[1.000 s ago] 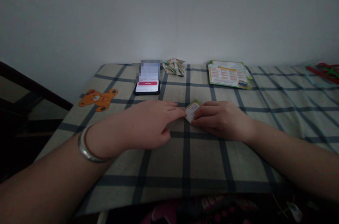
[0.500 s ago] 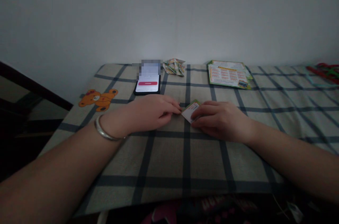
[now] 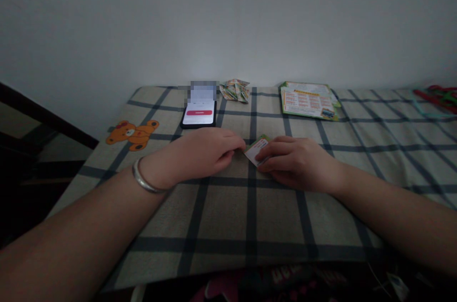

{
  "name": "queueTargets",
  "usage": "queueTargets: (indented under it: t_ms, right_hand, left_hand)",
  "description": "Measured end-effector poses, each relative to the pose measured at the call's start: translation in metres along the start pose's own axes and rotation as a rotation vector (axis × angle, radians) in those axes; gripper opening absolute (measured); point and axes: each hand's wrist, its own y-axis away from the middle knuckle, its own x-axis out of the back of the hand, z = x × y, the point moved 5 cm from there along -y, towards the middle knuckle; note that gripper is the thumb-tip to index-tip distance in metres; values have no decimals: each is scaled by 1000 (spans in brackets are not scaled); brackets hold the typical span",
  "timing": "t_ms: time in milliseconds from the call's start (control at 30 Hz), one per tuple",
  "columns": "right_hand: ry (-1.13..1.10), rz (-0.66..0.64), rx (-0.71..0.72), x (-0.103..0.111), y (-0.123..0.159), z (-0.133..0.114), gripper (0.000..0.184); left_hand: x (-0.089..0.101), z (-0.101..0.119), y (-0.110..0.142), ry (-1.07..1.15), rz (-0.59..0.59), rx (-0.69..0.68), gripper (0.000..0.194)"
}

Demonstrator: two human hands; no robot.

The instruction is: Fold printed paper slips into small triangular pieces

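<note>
A small folded paper (image 3: 256,150), white with print and a green edge, lies on the checked tablecloth between my hands. My right hand (image 3: 296,161) has its fingers closed over the paper's right side and hides much of it. From the left, my left hand (image 3: 210,152), with a silver bangle at the wrist, pinches the paper's left corner between thumb and fingers. How far the fold runs beneath the right fingers is hidden.
A lit phone (image 3: 198,119) lies behind my left hand, beside a folded paper piece (image 3: 234,90). Several printed sheets (image 3: 309,101) are stacked near the wall. An orange bear picture (image 3: 133,135) is at left, red and green cords (image 3: 441,97) at far right.
My left hand has drawn back a little from over the paper and closed its fingertips at the left corner. My right hand has stayed almost still on the paper.
</note>
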Motion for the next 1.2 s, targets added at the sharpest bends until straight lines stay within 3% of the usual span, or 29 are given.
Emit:
queueTargets:
  t_ms: [167, 600, 833, 1067, 1200]
  right_hand:
    - [-21, 9, 16, 0, 0, 0, 20]
    - [12, -15, 58, 2, -1, -2, 21]
    - [50, 2, 56, 1, -1, 0, 20]
    - [9, 23, 41, 2, -2, 1, 20]
    - [-24, 21, -12, 2, 0, 4, 20]
  left_hand:
    - [-2, 3, -1, -12, 24, -118, 32]
    - [-2, 25, 2, -157, -5, -101, 21]
    - [-6, 26, 0, -192, 26, -209, 22]
    - [-8, 16, -1, -35, 34, -169, 26]
    - [-8, 5, -2, -21, 101, -122, 27]
